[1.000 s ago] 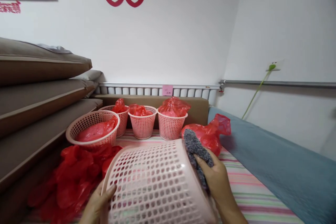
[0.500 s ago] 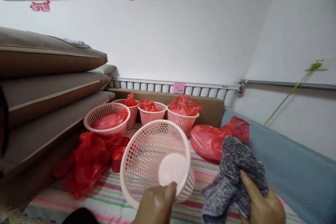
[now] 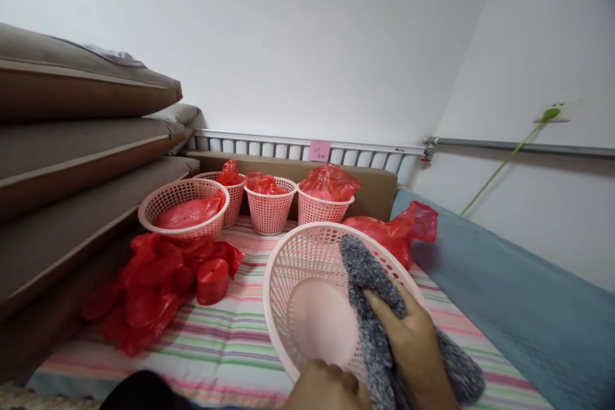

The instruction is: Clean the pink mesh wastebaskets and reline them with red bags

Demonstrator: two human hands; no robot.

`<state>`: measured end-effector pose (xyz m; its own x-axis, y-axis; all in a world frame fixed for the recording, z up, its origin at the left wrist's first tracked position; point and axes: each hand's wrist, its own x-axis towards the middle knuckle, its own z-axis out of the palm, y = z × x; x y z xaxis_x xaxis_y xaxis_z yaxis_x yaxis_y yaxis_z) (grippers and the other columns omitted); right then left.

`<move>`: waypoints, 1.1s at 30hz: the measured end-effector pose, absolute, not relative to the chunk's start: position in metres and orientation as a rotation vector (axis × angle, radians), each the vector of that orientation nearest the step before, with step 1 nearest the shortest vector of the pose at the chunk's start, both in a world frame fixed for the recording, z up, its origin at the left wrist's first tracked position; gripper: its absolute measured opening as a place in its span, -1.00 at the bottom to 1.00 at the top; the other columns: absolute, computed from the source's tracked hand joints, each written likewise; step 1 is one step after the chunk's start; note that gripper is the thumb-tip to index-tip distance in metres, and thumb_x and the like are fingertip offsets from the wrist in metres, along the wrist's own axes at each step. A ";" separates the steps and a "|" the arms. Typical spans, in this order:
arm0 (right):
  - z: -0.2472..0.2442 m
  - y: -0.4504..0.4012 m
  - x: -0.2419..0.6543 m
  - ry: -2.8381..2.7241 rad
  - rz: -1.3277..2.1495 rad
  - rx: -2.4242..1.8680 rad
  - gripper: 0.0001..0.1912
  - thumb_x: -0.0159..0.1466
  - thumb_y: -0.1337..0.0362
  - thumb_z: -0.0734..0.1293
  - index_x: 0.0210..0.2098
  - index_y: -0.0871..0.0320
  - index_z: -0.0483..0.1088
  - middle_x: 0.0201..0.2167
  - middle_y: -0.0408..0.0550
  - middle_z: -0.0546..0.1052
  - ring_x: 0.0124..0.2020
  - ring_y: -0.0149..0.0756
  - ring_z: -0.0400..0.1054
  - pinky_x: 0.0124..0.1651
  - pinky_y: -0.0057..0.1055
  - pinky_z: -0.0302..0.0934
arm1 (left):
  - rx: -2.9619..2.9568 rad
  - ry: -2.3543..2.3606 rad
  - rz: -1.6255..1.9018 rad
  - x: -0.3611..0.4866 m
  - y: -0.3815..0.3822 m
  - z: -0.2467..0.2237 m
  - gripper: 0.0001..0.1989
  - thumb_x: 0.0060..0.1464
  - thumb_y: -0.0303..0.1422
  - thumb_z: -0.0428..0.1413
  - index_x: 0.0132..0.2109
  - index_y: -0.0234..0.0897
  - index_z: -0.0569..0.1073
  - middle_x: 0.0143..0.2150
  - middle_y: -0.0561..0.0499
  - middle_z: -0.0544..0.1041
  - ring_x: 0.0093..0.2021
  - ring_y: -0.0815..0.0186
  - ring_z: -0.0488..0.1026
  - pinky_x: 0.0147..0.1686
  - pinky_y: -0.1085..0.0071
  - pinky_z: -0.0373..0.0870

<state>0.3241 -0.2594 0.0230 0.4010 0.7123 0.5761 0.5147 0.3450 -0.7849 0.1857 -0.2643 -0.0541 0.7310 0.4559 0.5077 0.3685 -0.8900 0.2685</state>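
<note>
Pink basket point(image 3: 319, 320), lower centre, above left hand point(image 3: 331, 387) closed at rim; right hand point(image 3: 416, 343) pinches gray cloth point(image 3: 372, 295) inside.

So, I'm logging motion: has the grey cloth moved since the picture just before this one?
Yes: the grey cloth has moved left, judged against the pink note on the radiator. It was right of the held basket; now it overlaps its right side.

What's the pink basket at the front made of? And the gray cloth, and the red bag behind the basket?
The basket looks like smooth plastic: stiff, with neat rows of holes. The cloth seems fuzzy fabric, soft and speckled; I can't tell which fiber. The bag looks like thin, glossy plastic: wrinkled and see-through.
</note>
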 end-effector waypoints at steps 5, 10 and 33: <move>0.011 -0.265 0.338 -1.192 0.297 -1.362 -0.55 0.05 0.01 0.35 -0.16 0.15 0.44 -0.14 0.03 0.54 -0.08 -0.10 0.39 0.00 -0.21 0.28 | 2.400 0.956 1.295 0.137 -0.219 0.011 -0.59 0.06 -0.50 0.04 0.08 -0.21 0.37 0.00 -0.17 0.51 0.05 0.11 0.39 0.09 0.10 0.24; 0.002 -0.272 0.332 -1.283 0.309 -1.372 -0.56 0.06 0.04 0.34 -0.13 0.15 0.44 -0.14 0.04 0.54 -0.09 -0.11 0.40 0.06 -0.19 0.25 | 1.736 1.010 1.331 0.127 -0.160 0.010 -0.33 -0.27 -0.70 -0.04 0.09 -0.41 0.32 0.06 -0.21 0.45 0.12 0.11 0.33 0.17 0.10 0.16; -0.030 -0.195 0.300 -2.354 0.178 -1.745 -0.69 -0.02 0.42 0.25 -0.27 0.14 0.44 -0.25 -0.02 0.56 -0.20 -0.20 0.42 -0.17 -0.39 0.22 | 1.406 1.023 1.434 0.094 -0.259 -0.019 -0.30 -0.13 -0.56 -0.08 0.24 -0.33 0.12 0.28 -0.13 0.23 0.33 0.17 0.05 0.30 0.17 -0.06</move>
